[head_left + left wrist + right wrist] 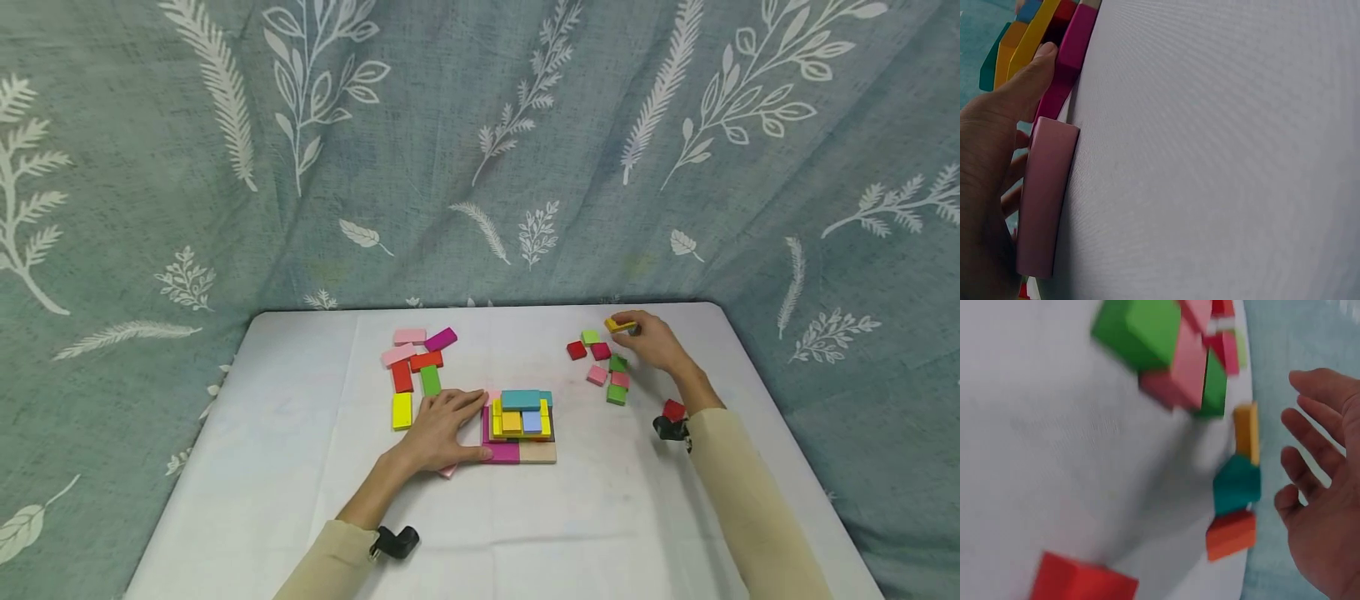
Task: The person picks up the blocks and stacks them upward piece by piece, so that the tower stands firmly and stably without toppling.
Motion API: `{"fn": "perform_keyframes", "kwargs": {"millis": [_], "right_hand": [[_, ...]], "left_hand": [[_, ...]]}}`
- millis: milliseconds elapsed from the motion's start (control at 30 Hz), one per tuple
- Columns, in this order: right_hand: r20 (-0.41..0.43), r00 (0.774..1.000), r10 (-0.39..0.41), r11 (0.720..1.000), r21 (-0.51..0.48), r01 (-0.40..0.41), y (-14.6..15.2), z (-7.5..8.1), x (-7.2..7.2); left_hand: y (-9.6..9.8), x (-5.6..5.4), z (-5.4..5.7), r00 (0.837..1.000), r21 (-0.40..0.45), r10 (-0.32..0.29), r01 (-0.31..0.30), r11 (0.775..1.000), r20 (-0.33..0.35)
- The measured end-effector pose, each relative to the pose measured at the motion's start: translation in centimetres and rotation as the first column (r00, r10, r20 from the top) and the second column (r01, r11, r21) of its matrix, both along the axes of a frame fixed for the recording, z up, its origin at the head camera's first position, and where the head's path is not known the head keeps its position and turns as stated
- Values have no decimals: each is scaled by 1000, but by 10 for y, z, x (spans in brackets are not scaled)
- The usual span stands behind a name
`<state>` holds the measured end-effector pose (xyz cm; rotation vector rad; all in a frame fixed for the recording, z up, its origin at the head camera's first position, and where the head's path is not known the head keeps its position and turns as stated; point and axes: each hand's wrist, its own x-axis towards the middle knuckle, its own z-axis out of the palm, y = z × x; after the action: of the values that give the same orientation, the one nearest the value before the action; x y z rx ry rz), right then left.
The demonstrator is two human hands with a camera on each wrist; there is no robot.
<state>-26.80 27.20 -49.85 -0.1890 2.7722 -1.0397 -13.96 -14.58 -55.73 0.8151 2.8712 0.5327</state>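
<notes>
My left hand (438, 433) spreads along the left side of a stack of coloured blocks (519, 402), thumb at the near magenta block (502, 453) and fingertips by the far corner. In the left wrist view, a pink block (1047, 200) lies beneath the palm; the thumb touches the stack. My right hand (652, 342) is over the far right of the table, fingers loosely bent near a yellow block (618, 325). The right wrist view shows a gap between these fingers and the yellow block (1245, 432), which stands beside teal (1237, 484) and orange (1231, 536) blocks.
Left of the stack lie pink, magenta, red, green and yellow blocks (402, 412). Small red, pink and green blocks (597, 375) are scattered on the right, with a red one (673, 410) near the right wrist. A leaf-patterned cloth (450, 167) hangs behind the white table (300, 450).
</notes>
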Motion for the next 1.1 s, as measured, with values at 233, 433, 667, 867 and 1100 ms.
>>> {"fn": "perform_keyframes", "kwargs": {"millis": [233,433,667,867,1100], "right_hand": [[-8,997,-81,987,140,81,18,-13,-24],[17,997,-76,970,232,70,18,-17,-35],[-17,998,-57,945,321,59,15,-25,-41],[-104,992,-65,920,379,100,10,-28,-37],[-159,987,-17,964,260,58,-2,-17,-24]], "left_hand": [[0,0,3,1000,6,8,-9,1000,6],[0,0,4,1000,10,3,-3,1000,4],[0,-1,4,1000,13,4,-4,1000,0],[1,-1,3,1000,9,0,0,1000,-4],[0,-1,0,1000,-4,3,-3,1000,-1]]}}
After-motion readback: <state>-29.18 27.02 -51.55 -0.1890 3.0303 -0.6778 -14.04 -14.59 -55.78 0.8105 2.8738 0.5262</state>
